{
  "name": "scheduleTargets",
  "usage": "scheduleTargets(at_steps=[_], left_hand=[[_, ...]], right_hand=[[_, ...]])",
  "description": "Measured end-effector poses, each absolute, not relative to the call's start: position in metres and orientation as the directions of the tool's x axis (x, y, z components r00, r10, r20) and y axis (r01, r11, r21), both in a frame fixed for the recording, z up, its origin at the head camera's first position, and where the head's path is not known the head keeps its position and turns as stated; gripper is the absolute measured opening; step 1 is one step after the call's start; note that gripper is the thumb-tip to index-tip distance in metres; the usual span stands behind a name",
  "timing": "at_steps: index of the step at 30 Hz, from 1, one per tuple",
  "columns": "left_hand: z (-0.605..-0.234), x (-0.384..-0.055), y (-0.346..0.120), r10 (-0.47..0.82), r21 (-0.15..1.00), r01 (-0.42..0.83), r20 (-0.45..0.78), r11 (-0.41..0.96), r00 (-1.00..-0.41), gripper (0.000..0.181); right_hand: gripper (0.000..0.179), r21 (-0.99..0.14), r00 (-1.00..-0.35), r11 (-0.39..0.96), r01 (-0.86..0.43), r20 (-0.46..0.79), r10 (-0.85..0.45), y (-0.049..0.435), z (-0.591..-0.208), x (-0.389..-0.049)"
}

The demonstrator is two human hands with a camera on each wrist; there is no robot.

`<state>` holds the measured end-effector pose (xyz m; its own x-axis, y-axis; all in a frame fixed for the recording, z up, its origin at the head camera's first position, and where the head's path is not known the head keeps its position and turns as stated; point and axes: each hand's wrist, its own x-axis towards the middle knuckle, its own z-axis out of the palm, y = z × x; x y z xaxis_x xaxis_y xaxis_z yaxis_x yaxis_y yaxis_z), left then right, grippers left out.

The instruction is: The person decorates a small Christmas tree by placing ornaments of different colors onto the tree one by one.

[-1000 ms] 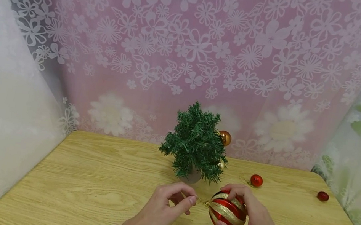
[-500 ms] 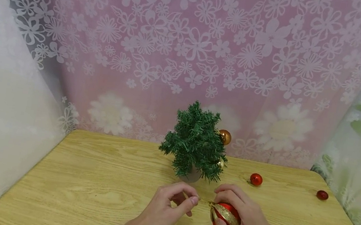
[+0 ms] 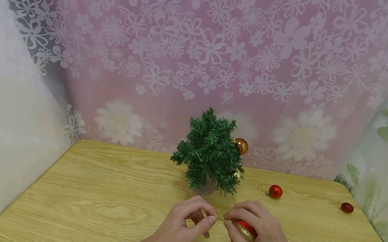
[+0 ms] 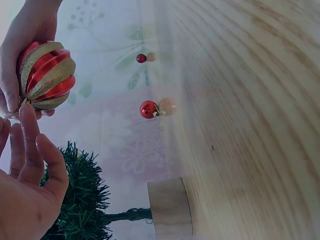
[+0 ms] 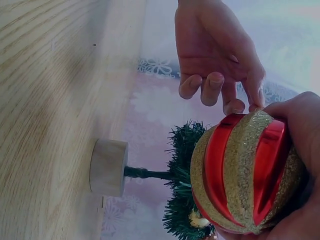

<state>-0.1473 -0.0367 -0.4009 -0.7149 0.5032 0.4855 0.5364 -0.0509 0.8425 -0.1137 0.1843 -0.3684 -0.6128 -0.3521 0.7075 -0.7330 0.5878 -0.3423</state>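
Observation:
My right hand (image 3: 264,238) holds a red and gold striped Christmas bauble (image 5: 240,175), its thumb and fingertips up at the gold cap end. The left hand (image 3: 186,227) pinches the thin gold hanging string (image 3: 220,219) between thumb and index finger, just left of the bauble. In the left wrist view the bauble (image 4: 49,75) shows its cap facing the left fingertips. Behind both hands stands a small green artificial Christmas tree (image 3: 208,152) on a round wooden base (image 5: 109,167). An orange-gold bauble (image 3: 241,146) and a pale gold one (image 3: 237,174) hang on its right side.
A small red bauble (image 3: 275,191) lies on the wooden table (image 3: 102,191) right of the tree. Farther right, near the table's edge, is a dark red bauble (image 3: 347,208). Floral curtains (image 3: 211,49) enclose the back and sides.
My right hand has turned the bauble and shifted its fingers toward the cap, covering more of it. The left hand has moved slightly right, still pinching the string.

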Motion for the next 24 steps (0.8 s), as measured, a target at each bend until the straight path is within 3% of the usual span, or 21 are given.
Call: scheduleTargets(at_steps=[7, 12, 16, 24], left_hand=[[-0.400, -0.145, -0.037, 0.508, 0.841, 0.539, 0.484, -0.046, -0.712, 0.014], [-0.401, -0.145, -0.037, 0.500, 0.850, 0.527, 0.462, -0.013, -0.732, 0.013], [-0.400, -0.146, -0.037, 0.477, 0.863, 0.501, 0.414, 0.065, -0.775, 0.013], [-0.399, -0.146, -0.038, 0.449, 0.860, 0.483, 0.370, 0.166, -0.813, 0.011]], right_hand=[[0.041, -0.292, -0.555, 0.568, -0.769, 0.745, -0.369, 0.185, -0.372, -0.116], [0.043, -0.278, -0.588, 0.627, -0.728, 0.723, -0.362, 0.181, -0.369, -0.114], [0.047, -0.344, -0.623, 0.606, -0.717, 0.705, -0.338, 0.177, -0.369, -0.114], [0.032, -0.361, -0.603, 0.549, -0.754, 0.710, -0.362, 0.174, -0.378, -0.120]])
